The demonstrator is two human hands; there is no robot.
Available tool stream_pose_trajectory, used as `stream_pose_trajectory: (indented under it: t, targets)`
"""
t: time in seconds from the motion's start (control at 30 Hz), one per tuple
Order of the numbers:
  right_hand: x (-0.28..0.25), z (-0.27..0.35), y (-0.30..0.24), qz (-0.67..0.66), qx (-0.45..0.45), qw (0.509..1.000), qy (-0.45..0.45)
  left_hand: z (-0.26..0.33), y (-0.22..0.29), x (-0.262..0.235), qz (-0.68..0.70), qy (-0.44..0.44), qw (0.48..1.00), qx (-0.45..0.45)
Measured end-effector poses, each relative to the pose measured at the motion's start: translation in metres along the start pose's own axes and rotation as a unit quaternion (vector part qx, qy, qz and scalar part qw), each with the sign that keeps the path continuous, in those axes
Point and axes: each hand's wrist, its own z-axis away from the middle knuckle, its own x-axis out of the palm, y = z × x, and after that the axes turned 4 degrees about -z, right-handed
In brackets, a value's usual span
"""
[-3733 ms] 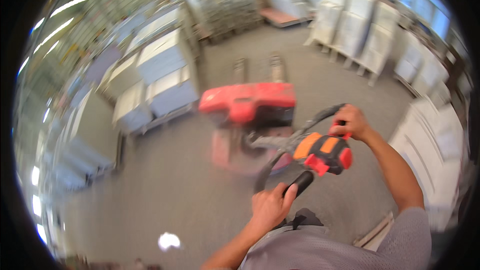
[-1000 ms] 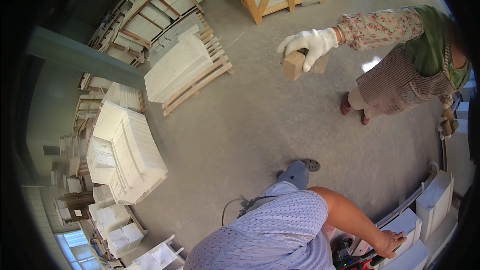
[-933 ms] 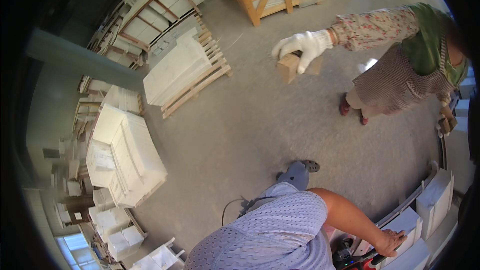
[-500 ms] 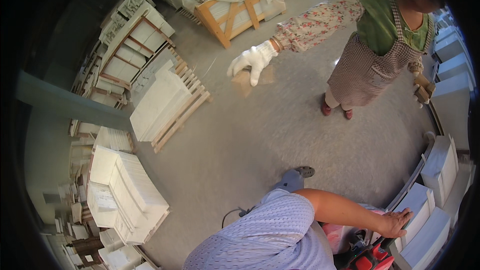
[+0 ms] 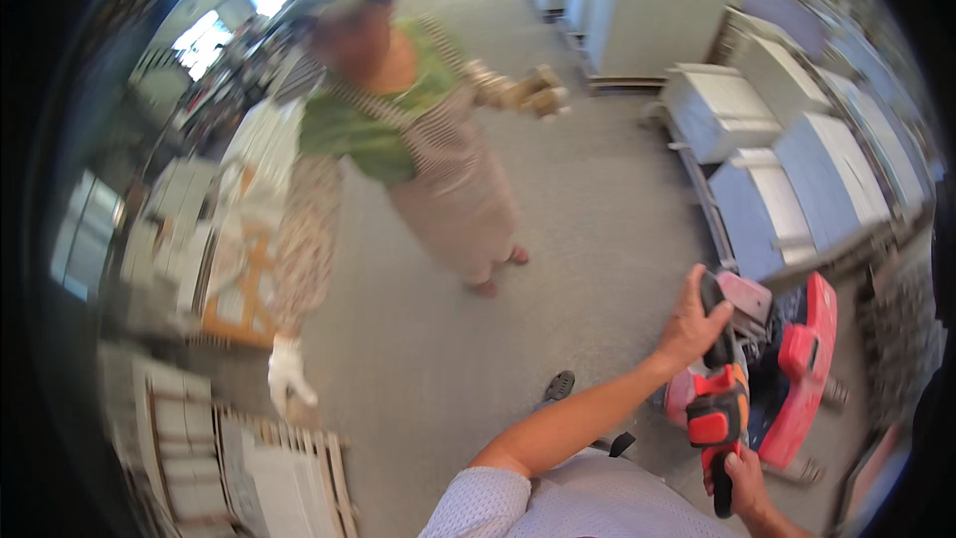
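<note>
My left hand point(image 5: 695, 319) is closed around the upper black grip of a pallet jack handle point(image 5: 719, 401) with an orange and red control head. Just below it, my right hand point(image 5: 745, 483) grips the lower black end of the same handle. The red pallet jack body point(image 5: 802, 379) sits just right of the handle, low at the right. My left forearm reaches across from my pale shirt at the bottom edge.
A co-worker point(image 5: 398, 130) in a green top and striped apron stands close ahead on the grey floor, one white-gloved hand point(image 5: 289, 374) hanging down, the other hand point(image 5: 538, 95) out to the side. White cabinets on pallets point(image 5: 797, 179) line the right. Wooden pallets point(image 5: 249, 458) lie at the left.
The view has swung round. The co-worker's gloved hand, earlier held out with a wooden block, now hangs low. Both my hands now show on the jack handle.
</note>
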Motion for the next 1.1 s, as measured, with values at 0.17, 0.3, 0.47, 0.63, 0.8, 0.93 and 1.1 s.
stream_pose_trajectory:
  t: [0.17, 0.3, 0.47, 0.63, 0.8, 0.93, 1.1]
  targets:
    - [-0.081, 0.000, -0.067, -0.033, 0.014, 0.999, -0.031, -0.040, 0.062, 0.077, -0.029, -0.027, 0.996, -0.083]
    - [-0.094, -0.014, -0.082, -0.044, 0.013, 0.998, -0.038, -0.069, 0.061, 0.088, -0.040, -0.023, 0.998, -0.049]
    - [-0.062, -0.022, -0.067, -0.061, 0.028, 0.997, -0.029, -0.067, 0.042, 0.054, -0.043, -0.052, 0.996, -0.058]
    - [-0.070, -0.017, -0.069, -0.044, 0.006, 0.999, -0.023, -0.067, 0.050, 0.066, -0.027, -0.068, 0.996, -0.055]
    - [-0.131, -0.037, -0.101, -0.009, -0.028, 1.000, -0.001, -0.118, 0.054, 0.111, -0.034, -0.060, 0.997, -0.029]
    - [-0.150, -0.014, -0.111, 0.066, 0.069, 0.995, -0.042, -0.089, 0.073, 0.131, -0.037, -0.081, 0.993, -0.076]
    - [-0.255, 0.043, -0.159, 0.031, 0.032, 0.999, -0.020, -0.082, 0.167, 0.243, 0.061, -0.082, 0.992, -0.079]
